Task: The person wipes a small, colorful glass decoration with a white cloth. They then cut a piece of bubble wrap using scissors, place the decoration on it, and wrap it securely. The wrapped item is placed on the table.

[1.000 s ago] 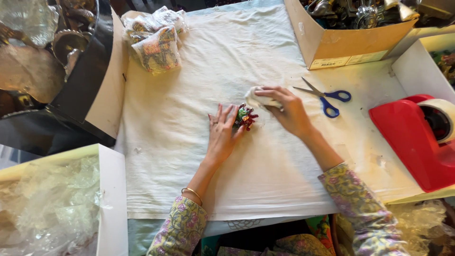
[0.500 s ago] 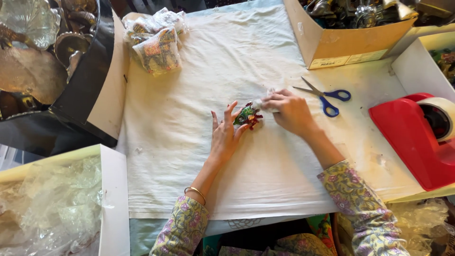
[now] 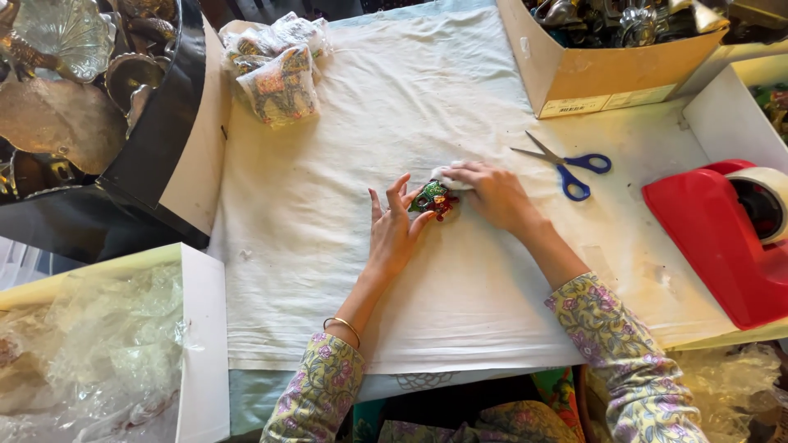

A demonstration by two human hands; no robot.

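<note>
Left hand point(image 3: 396, 232): rests flat on the white cloth point(image 3: 328, 271), fingers spread, fingertips touching the small ornament point(image 3: 432, 198) from its left side; it grips nothing.
Right hand point(image 3: 492, 195): lies just right of the ornament, fingers curled over a scrap of white wrapping point(image 3: 447, 175); how firmly it pinches the scrap cannot be told.
Small ornament: green and red, on the cloth near the table's middle, between the two hands; its form is too small to make out.
Cardboard box point(image 3: 603, 70): upper right, tan, with a white rectangular label on its near wall; its metal contents are cut off by the top edge.
Wrapped bundles point(image 3: 279, 66): upper left of the cloth, in clear crinkled film.
Scissors point(image 3: 566, 164): blue-handled, open, just beyond the right hand.
Tape dispenser point(image 3: 722, 238): red, at the right edge, partly cut off.
White box point(image 3: 107, 344): lower left, holding clear plastic film; contents unclear.
Dark tray point(image 3: 90, 107): upper left, with metal and glass dishes, partly out of frame.
</note>
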